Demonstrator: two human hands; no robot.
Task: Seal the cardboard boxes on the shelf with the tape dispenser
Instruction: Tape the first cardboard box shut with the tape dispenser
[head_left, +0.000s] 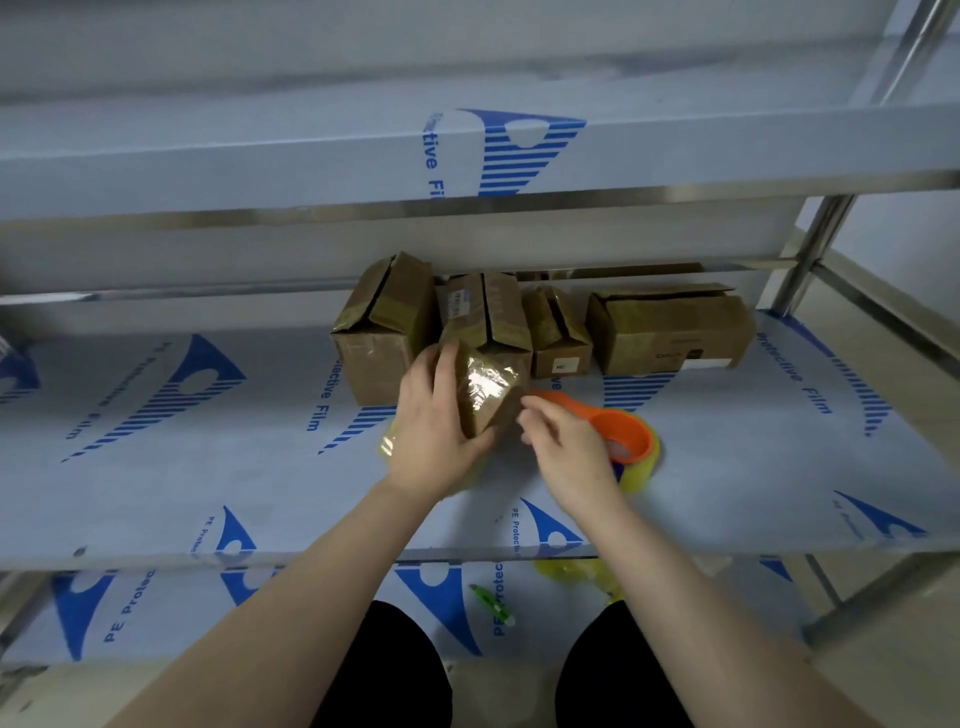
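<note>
Cardboard is what your left hand (434, 421) is gripping: a small box (485, 395) tilted up off the shelf (208, 467), fingers wrapped round its left side, with a glossy band of clear tape already across the face turned toward you. Your right hand (563, 441) is loosely curled with nothing in its grip, fingertips just beside the box's lower right edge. It hovers over the orange tape dispenser (626, 428), which lies on the shelf just right of the box with its yellowish roll underneath.

By the look of it, this box is near the end of its turn: tape is on, and the right hand seems to be either pressing down the end or reaching for the dispenser. Which of the two cannot be told.

Behind it, four more boxes stand in a row at the back of the shelf: a large one on the left (384, 332), a tall one (491, 317) directly behind the held box, a small one (558, 332), and a long one on the right (670, 327). All show shiny tape patches, yet dark open slits run along the tops of at least three, so their top seams appear still unsealed. That leaves most of the work ahead.

Counted: five boxes, one dispenser. On the lower shelf (156, 613) lie a green pen-like object (491, 605), perhaps a cutter, and some crumpled yellow film (576, 571).
</note>
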